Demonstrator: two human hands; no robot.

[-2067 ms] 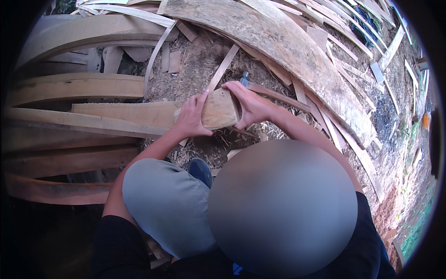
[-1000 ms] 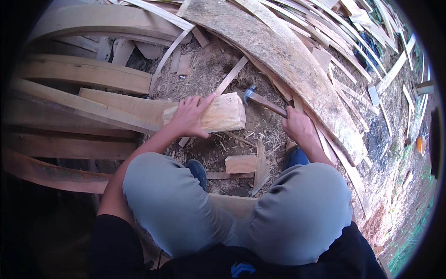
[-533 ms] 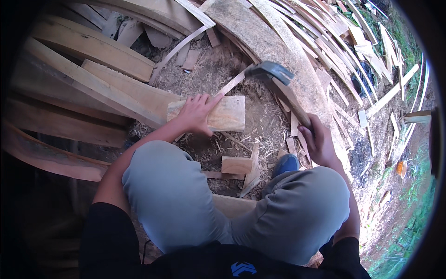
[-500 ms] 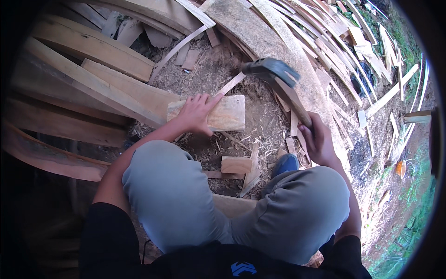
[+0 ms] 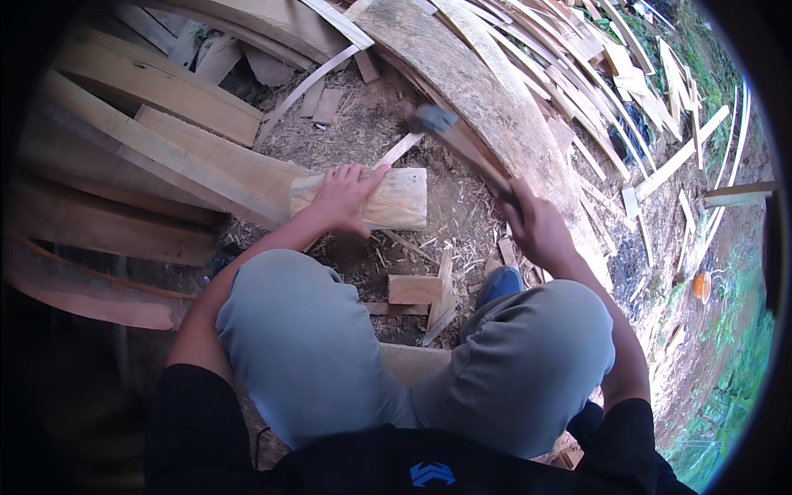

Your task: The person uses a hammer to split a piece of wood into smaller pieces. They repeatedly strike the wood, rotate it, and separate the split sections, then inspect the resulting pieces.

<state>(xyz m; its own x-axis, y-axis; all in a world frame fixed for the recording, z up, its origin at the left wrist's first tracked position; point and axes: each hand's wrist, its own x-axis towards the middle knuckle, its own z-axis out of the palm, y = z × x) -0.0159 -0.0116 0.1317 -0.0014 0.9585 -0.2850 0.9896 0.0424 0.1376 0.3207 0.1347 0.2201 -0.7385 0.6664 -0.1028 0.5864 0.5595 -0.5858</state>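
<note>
My left hand lies across a short wooden block, gripping it with its thumb over the near edge and fingers at the far edge. The block touches the end of a long timber board. From behind the block a thin wood strip sticks out. My right hand is wrapped round the wooden handle of a hammer, whose metal head is blurred by motion. That head is just beyond the block, close to the strip's far end; whether they touch I cannot tell.
A small wood block and offcuts lie on shavings between my knees. A broad plank curves past my right hand. Thick boards are stacked at left. Scattered slats cover the far right, and an orange object lies farther out.
The hammer has swung left and downward, its head moving toward the strip's far end. My right hand has moved left and farther away. My left hand keeps its hold on the block.
</note>
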